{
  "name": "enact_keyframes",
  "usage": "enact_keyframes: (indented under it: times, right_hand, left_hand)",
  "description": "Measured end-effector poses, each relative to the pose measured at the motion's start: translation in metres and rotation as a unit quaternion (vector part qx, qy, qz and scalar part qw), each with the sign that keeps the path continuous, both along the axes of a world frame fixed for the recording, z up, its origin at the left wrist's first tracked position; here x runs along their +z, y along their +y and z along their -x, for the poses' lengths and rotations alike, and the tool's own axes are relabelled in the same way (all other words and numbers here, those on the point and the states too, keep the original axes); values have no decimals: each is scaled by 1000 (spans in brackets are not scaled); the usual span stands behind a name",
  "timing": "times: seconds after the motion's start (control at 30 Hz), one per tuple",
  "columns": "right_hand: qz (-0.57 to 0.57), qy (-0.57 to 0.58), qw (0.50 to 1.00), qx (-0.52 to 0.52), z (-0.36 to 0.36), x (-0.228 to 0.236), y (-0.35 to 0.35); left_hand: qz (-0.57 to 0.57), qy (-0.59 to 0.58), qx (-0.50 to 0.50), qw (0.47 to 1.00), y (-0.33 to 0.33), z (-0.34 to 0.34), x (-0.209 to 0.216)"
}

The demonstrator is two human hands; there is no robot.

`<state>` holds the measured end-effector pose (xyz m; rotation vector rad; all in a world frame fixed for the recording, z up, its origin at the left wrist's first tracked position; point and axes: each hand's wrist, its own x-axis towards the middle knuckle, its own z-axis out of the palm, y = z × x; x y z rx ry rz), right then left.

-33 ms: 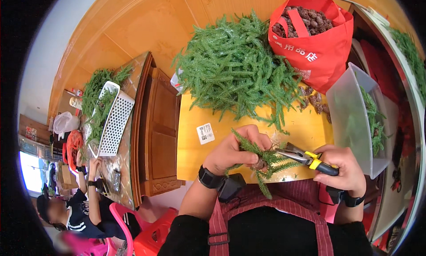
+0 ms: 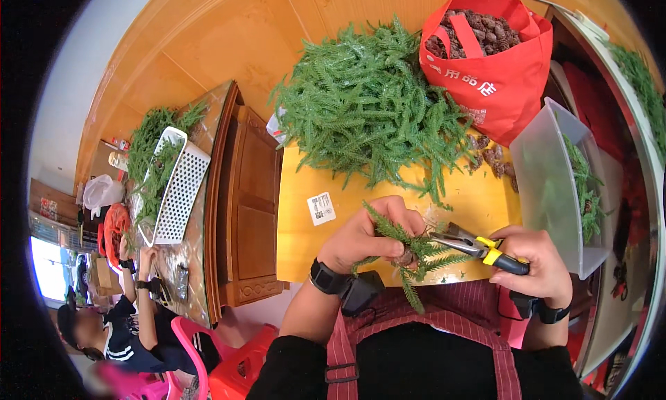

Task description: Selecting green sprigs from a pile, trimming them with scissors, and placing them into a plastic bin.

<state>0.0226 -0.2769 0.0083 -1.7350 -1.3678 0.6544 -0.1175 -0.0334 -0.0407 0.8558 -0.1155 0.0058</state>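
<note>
Fingers: left hand (image 2: 368, 239) pinching sprig (image 2: 413, 297) with brown cone (image 2: 406, 257), above tabletop's (image 2: 305, 240) near edge; right hand (image 2: 538, 261) closed round yellow-handled pliers (image 2: 512, 262). Heaped greenery (image 2: 374, 101), far: could slide nearward if snagged. Red bag (image 2: 485, 88), far right, cone-filled: could spill if knocked. Pliers: could nip left fingertips, just beside, should sprig twist; bite on stem, cannot tell. Cone: could slip under loose pinch.

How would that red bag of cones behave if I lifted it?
The red bag would probably flex and sag, since its sides look like creased, soft fabric. It may feel fairly weighty, as brown cones are heaped up inside. Tilted, it could spill some, because its top is open.
</note>
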Motion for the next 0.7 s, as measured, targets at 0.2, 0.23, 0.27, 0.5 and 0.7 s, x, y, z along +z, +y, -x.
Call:
enact_keyframes:
  times: [0.2, 0.23, 0.27, 0.5, 0.7]
  right_hand:
    - [-27, -45, 999, 4, 1, 3, 5]
    - [-26, -45, 999, 3, 1, 3, 5]
    - [-22, -50, 998, 1, 0, 3, 5]
    - [-30, -94, 995, -14, -1, 2, 7]
    - [-42, -121, 992, -17, -2, 2, 8]
  left_hand:
    - [-14, 11, -6, 1000, -1, 2, 1]
    - [-13, 11, -7, 1000, -1, 1, 1]
    - [4, 16, -21, 1000, -2, 1, 2]
    - [49, -8, -91, 995, 0, -2, -6]
    - [46, -6, -103, 994, -1, -2, -9]
